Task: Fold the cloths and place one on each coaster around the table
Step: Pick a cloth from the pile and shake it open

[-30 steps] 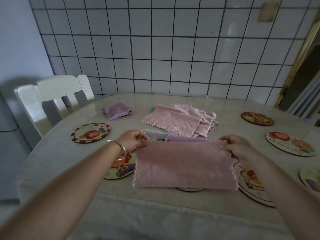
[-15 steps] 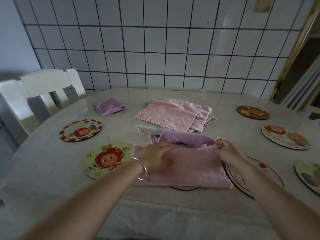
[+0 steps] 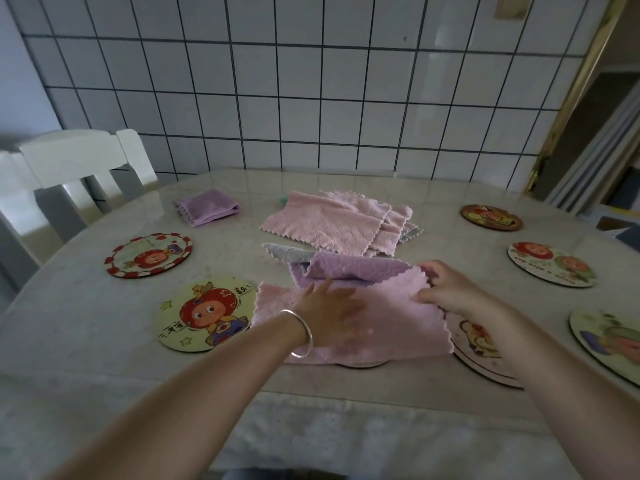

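With the left hand (image 3: 334, 315) flat on the pink cloth (image 3: 391, 327) at the near desk (image 3: 69, 327) edge, the right hand (image 3: 446, 289) pinching its right edge should bring that edge over evenly.

A pale marble-look table (image 3: 86, 327) carries it all. Near left, two round cartoon coasters: a yellow one (image 3: 206, 313) and, behind it, a red-rimmed one (image 3: 148, 255). A folded purple cloth (image 3: 207, 211) lies further back. Mid-table, a stack of pink cloths (image 3: 332, 223); in front of it a grey cloth (image 3: 287, 252) and a purple one (image 3: 349, 268). A pink cloth (image 3: 398, 327) is spread at the near edge, covering part of a coaster (image 3: 481, 348). On the right, three more coasters: (image 3: 491, 217), (image 3: 550, 264), (image 3: 609, 341).
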